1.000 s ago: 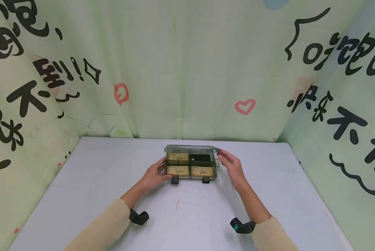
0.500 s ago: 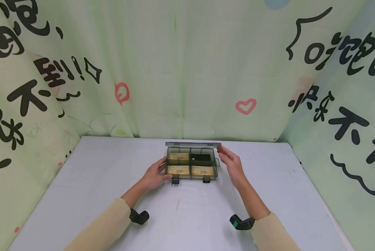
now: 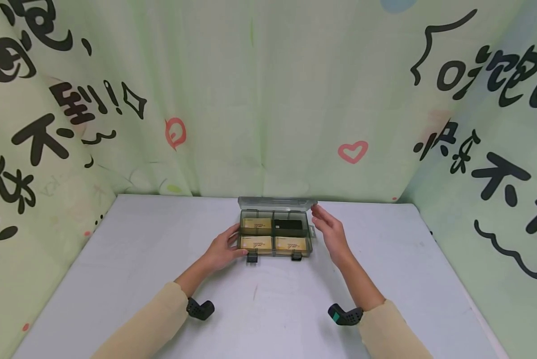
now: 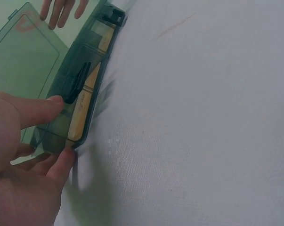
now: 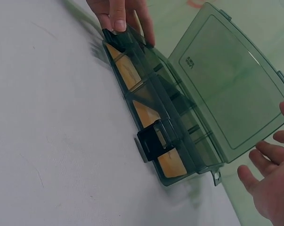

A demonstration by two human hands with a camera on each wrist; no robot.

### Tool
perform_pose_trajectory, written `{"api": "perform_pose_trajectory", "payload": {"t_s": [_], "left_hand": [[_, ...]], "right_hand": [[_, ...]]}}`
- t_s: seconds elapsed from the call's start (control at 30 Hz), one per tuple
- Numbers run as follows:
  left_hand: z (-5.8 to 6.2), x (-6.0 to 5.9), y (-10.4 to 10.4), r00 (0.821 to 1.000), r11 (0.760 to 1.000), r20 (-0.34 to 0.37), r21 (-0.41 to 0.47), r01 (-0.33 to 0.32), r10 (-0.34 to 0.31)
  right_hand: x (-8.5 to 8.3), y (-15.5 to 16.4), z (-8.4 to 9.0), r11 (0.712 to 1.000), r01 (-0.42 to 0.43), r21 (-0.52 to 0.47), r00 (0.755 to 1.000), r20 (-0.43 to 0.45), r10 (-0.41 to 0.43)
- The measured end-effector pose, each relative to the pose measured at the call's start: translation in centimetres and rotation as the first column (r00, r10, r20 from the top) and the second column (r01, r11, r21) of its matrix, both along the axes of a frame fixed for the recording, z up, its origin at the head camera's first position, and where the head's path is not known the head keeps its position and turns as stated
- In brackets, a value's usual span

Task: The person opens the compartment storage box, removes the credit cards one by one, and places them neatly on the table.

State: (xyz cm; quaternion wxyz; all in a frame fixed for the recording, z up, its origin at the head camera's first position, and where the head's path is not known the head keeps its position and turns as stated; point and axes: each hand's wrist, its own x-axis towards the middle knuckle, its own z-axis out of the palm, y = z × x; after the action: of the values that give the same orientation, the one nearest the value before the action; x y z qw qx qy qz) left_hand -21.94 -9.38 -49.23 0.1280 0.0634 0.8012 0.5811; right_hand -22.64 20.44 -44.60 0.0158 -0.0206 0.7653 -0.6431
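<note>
Left hand grips the box's left end; right hand, fingers relaxed, beside its raised lid.

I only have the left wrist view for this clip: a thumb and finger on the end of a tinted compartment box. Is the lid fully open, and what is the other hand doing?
Observer: The lid stands raised, hinged at the far edge of the compartment box; the right hand is beside its right end, fingers straight, not gripping.
Operator: What is inside?
Observer: In the head view, three compartments hold yellow cards; the far right one holds a black item.
Operator: Are the latches undone?
Observer: Yes, both black latches hang off the near edge.
</note>
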Motion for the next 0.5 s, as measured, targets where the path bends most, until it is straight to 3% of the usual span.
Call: {"api": "perform_pose_trajectory", "payload": {"t_s": [0.5], "left_hand": [[-0.03,-0.20,-0.08,1.000,1.000,0.000,-0.023,0.004,-0.004]], "right_hand": [[-0.72,-0.36,0.02,0.999,-0.002,0.037,1.000,-0.008,0.002]]}}
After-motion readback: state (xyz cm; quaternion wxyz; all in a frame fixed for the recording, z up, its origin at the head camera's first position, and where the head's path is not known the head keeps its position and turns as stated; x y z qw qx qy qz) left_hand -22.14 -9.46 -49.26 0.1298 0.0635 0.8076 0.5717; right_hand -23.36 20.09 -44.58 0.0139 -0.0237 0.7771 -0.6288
